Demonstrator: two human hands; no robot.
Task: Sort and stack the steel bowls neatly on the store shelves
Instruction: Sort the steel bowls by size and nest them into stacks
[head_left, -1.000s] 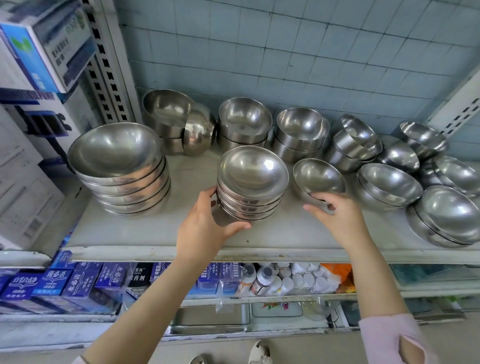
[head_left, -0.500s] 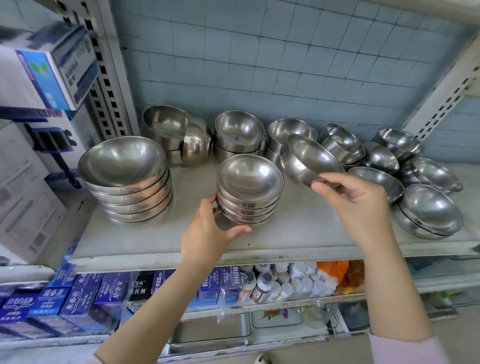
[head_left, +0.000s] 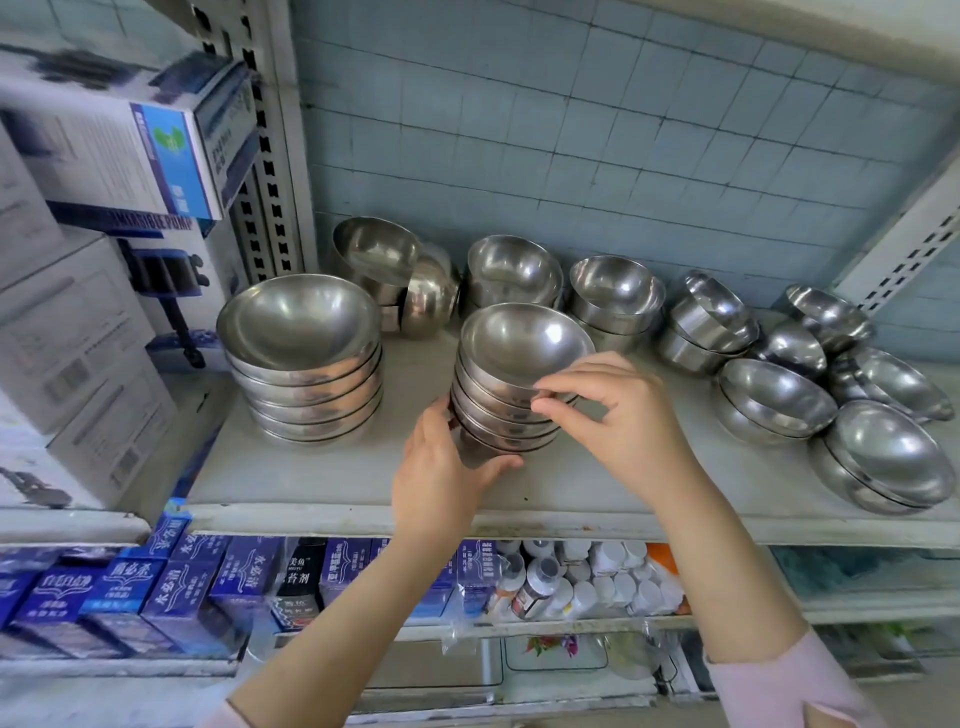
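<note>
Steel bowl stack (head_left: 493, 423) under both my hands, mid-length near the front edge of the shelf (head_left: 322, 483).
My left hand (head_left: 441, 467) curls round the stack's base; my right hand (head_left: 628, 415) pinches the rim of the top bowl (head_left: 519, 343), nested on it. Bigger bowl stack (head_left: 306, 364) stands towards the left end; loose bowls (head_left: 774, 400) crowd the right end.

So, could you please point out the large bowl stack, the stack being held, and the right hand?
large bowl stack (head_left: 298, 322): head view, inside of top bowl.
held bowl stack (head_left: 522, 343): head view, inside of top bowl.
right hand (head_left: 628, 415): head view, back of hand.
</note>
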